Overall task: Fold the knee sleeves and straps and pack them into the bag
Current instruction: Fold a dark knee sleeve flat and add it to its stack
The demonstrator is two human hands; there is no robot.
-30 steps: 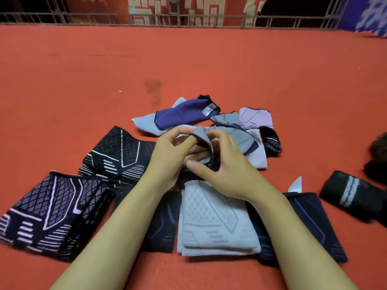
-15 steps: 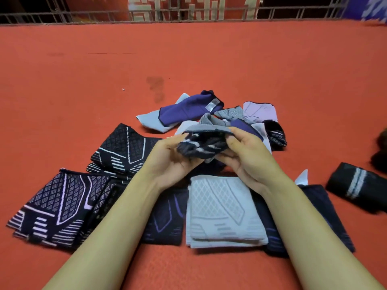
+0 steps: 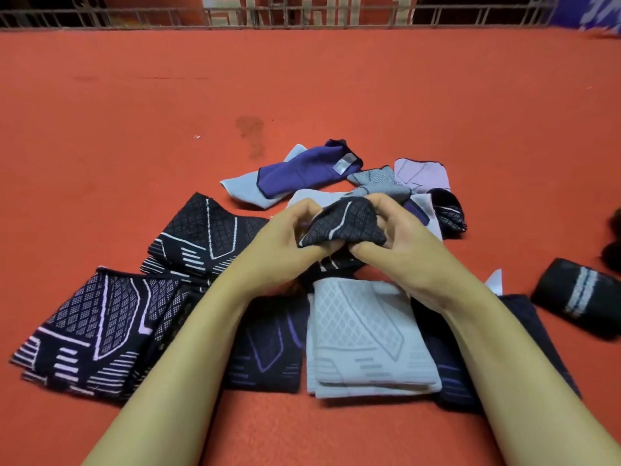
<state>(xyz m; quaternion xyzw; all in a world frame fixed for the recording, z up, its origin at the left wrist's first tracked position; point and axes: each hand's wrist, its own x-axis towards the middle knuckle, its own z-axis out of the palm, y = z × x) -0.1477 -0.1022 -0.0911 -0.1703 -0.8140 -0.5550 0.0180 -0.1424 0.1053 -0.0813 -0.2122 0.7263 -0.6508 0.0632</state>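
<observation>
My left hand [image 3: 285, 243] and my right hand [image 3: 400, 243] both grip a bunched dark knee sleeve [image 3: 346, 223] with a pale line, held just above the pile. Below my hands lies a folded light grey sleeve [image 3: 363, 338] on top of dark navy sleeves [image 3: 268, 351]. Two folded black sleeves with pale patterns lie at the left, one nearer [image 3: 90, 331] and one farther [image 3: 201, 237]. Behind my hands sit a purple and light blue sleeve [image 3: 302, 173], a grey piece [image 3: 376, 179] and a lilac piece [image 3: 423, 173]. No bag is in view.
Everything lies on a red carpeted floor [image 3: 302, 89]. A rolled black strap with a grey stripe [image 3: 578, 297] lies at the right, with dark items [image 3: 613, 243] at the right edge. A metal railing [image 3: 302, 15] runs along the far edge.
My hands let the grey sleeve drop behind and now hold a dark patterned sleeve, bunching it between both hands slightly farther from me than before.
</observation>
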